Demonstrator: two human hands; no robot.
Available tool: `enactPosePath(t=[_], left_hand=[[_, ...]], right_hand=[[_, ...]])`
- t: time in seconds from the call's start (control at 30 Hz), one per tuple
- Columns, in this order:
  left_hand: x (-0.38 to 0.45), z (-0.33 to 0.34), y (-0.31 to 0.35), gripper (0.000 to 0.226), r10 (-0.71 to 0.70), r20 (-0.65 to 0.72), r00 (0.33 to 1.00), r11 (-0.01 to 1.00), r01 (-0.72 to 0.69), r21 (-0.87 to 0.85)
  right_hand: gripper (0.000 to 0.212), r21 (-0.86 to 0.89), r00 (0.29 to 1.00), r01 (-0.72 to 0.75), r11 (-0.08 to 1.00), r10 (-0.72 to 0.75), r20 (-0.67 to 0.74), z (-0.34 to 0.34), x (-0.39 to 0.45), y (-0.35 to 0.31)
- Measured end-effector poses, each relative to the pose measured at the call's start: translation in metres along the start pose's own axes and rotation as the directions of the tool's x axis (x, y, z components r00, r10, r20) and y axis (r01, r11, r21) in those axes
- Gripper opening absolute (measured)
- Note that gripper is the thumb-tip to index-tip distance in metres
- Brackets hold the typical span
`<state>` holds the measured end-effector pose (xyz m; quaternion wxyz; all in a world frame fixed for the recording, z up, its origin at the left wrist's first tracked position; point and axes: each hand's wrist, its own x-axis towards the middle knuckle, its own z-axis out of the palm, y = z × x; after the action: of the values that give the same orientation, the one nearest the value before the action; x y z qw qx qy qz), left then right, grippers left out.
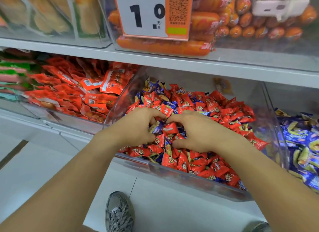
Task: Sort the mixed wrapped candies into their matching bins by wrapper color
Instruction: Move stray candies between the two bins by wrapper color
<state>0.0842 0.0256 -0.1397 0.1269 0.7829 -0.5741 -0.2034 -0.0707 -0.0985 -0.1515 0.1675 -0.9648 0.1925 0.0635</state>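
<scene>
Both hands are down in the heap inside the clear acrylic bin with the curved front lip [172,169], which sits on a white shop shelf [57,128] and is filled mostly with small red foil-wrapped candies [229,111], with blue-and-yellow wrapped candies [156,89] scattered through them, thickest at the back left. The left hand [138,126] has its fingers curled into the pile and appears to hold a few blue-and-yellow pieces against the palm; the right hand [195,131] is curled too, fingertips pinching into the candies beside a red one, though which piece it actually grips I cannot tell. These sweets look very light and small, the crinkled wrappers likely slick and springy, so they should be pinched by the body or a twisted wrapper end, a few at a time, since loose ones would slide and bury themselves. Just to the right a neighbouring clear bin of blue-and-yellow candies [300,145] looks like the destination. To the left lies a bin of flat red snack packets [72,93]; above, orange sausages behind a white price card [143,14]. Below, a grey laced trainer [119,212] stands on pale floor.
</scene>
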Motion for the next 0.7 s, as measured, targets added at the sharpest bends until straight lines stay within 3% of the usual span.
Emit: enactPosePath(t=[0.17,0.33,0.5,0.7], left_hand=[[-0.001,-0.010,-0.003,0.052,0.039,-0.072,0.997,0.988,-0.049,-0.145],[-0.009,-0.023,-0.013,0.039,-0.041,-0.073,0.996,0.978,0.025,-0.208],[-0.015,-0.025,-0.017,0.041,-0.078,-0.109,0.991,0.946,0.039,-0.322],[-0.015,-0.018,-0.015,0.037,-0.148,-0.203,0.968,0.864,0.027,-0.503]], right_hand=[[0.074,0.180,0.995,0.032,0.983,-0.016,-0.093,-0.004,-0.007,0.007],[0.043,0.328,0.962,0.166,0.930,-0.080,-0.261,-0.012,-0.015,-0.001],[0.049,0.172,0.983,0.179,0.969,-0.171,-0.060,-0.002,-0.012,-0.017],[0.029,0.185,0.991,0.123,0.975,-0.109,-0.083,-0.002,-0.007,-0.016]])
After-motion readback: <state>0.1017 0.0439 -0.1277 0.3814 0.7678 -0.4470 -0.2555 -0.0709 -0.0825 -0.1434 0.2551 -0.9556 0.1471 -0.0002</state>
